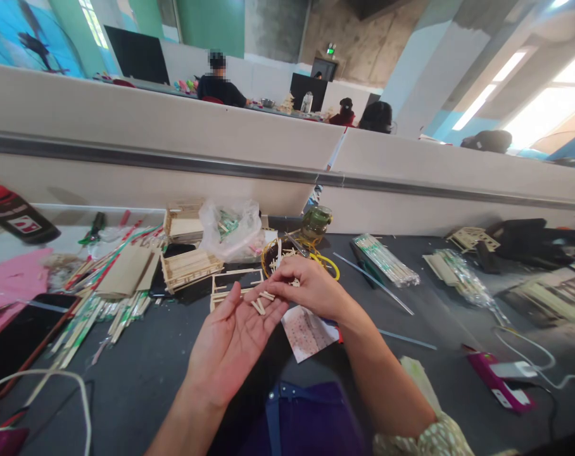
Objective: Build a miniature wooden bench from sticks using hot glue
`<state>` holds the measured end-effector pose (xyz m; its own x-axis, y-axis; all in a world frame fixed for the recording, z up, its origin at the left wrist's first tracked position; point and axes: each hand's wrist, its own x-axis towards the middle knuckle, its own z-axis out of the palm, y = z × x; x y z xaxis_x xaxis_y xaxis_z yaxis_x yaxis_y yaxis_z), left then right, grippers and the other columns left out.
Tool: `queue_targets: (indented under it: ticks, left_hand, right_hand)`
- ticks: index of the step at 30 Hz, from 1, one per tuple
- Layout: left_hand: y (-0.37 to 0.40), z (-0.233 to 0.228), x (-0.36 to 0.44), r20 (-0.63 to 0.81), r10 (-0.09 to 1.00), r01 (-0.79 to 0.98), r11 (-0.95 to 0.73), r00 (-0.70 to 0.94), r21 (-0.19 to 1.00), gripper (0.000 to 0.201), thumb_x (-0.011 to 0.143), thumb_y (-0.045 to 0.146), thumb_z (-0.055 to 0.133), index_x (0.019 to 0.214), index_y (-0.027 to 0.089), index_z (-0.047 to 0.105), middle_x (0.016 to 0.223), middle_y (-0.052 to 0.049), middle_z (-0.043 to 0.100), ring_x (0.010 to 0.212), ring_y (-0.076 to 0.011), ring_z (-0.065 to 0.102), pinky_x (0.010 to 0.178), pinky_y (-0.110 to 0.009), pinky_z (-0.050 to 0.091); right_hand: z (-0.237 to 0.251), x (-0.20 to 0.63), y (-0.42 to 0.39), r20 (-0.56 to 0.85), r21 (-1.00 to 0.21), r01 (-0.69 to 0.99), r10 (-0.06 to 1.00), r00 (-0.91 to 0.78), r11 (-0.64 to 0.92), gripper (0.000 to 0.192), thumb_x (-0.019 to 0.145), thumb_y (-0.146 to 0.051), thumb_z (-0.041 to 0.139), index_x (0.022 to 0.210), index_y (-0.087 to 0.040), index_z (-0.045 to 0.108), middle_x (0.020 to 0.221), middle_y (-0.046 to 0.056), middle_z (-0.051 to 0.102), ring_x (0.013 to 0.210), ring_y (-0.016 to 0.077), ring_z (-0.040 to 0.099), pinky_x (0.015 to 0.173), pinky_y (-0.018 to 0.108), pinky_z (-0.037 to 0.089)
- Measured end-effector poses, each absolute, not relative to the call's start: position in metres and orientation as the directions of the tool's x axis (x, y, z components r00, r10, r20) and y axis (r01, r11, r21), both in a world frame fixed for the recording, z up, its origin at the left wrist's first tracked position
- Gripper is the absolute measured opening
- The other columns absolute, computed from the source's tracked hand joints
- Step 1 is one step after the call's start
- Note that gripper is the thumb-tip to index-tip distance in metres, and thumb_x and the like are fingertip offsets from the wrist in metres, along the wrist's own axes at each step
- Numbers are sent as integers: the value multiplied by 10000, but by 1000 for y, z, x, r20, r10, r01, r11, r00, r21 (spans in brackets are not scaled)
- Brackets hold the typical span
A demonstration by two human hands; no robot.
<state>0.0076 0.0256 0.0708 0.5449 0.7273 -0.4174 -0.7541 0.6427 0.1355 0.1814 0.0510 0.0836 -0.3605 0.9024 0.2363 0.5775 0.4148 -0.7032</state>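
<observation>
My left hand lies palm up with its fingers stretched out. Several short wooden stick pieces rest on its palm and fingers. Over those fingertips bends my right hand, its fingers drawn together in a pinch; pale stick ends show at its fingertips. Just behind the hands stands a round basket with more short pieces in it. A rectangular frame of sticks lies beyond my left fingers, partly hidden. Under my right wrist is a speckled paper square.
Slatted wooden trays, a plastic bag and bundled sticks fill the left. A green jar stands at the back. Wrapped sticks, clear rods and a purple power strip lie right. A partition bounds the table.
</observation>
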Motion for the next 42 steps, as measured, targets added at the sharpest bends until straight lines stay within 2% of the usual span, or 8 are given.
queue_targets:
  ticks: [6, 11, 20, 27, 30, 33, 37, 42]
  left_hand:
    - [26, 69, 8, -387, 725, -739, 658, 570, 145, 567, 1001, 367, 291, 1421, -2, 387, 1264, -279, 601, 1168, -325, 607, 949, -458, 530]
    - [28, 68, 9, -426, 718, -735, 659, 550, 161, 485, 1001, 321, 314, 1349, 24, 474, 1100, -238, 683, 992, -293, 697, 866, -447, 574]
    - [21, 38, 41, -495, 750, -768, 599, 439, 227, 376, 908, -6, 397, 1203, 92, 607, 928, -110, 732, 761, -145, 719, 738, -231, 595]
    - [26, 31, 43, -605, 726, -790, 561, 327, 247, 191, 913, 39, 458, 981, 54, 636, 978, -175, 708, 864, -205, 716, 769, -308, 610]
    - [33, 36, 32, -599, 752, -827, 503, 274, 252, 207, 913, 39, 455, 993, 78, 643, 893, -129, 699, 771, -167, 705, 724, -298, 612]
    - [38, 40, 22, -578, 772, -856, 464, 266, 227, 222, 926, 54, 432, 994, 80, 642, 847, -110, 675, 734, -150, 689, 682, -284, 606]
    - [41, 44, 16, -581, 770, -864, 457, 265, 212, 241, 940, 72, 397, 1000, 76, 631, 868, -116, 659, 726, -156, 679, 648, -299, 601]
    - [41, 49, 14, -590, 765, -859, 461, 258, 222, 247, 946, 85, 382, 1005, 81, 622, 855, -101, 642, 713, -157, 670, 609, -290, 592]
  right_hand:
    - [77, 191, 43, 275, -751, 493, 887, -370, 439, 159, 881, -315, 651, 968, -215, 738, 822, 6, 673, 795, 124, 599, 735, 253, 447]
    - [74, 187, 33, 295, -646, 608, 886, -358, 462, 192, 906, -266, 617, 1072, -251, 712, 846, 11, 671, 843, 147, 596, 775, 281, 442]
    - [41, 164, 5, 325, -454, 849, 937, -125, 271, 100, 871, -150, 571, 898, -215, 643, 891, 49, 634, 880, 203, 533, 759, 305, 414]
    - [35, 196, 8, 228, -722, 688, 965, 130, 78, 36, 848, -249, 585, 851, -218, 602, 822, 0, 642, 730, 147, 564, 668, 248, 417]
    - [28, 223, 25, 189, -623, 775, 939, 285, -110, 87, 869, -283, 563, 826, -220, 604, 752, -12, 644, 685, 148, 569, 639, 248, 394]
    - [10, 234, 41, 138, -478, 867, 963, 232, -141, 114, 888, -254, 559, 961, -219, 640, 917, 24, 702, 851, 174, 617, 712, 253, 408]
    - [-12, 224, 46, -57, -225, 972, 997, 59, -71, 154, 915, -243, 537, 949, -224, 686, 994, 54, 711, 974, 200, 604, 766, 263, 408]
    - [-21, 212, 43, -123, -110, 991, 988, -94, 81, 154, 910, -244, 547, 905, -209, 697, 992, 60, 693, 1043, 221, 545, 813, 277, 412]
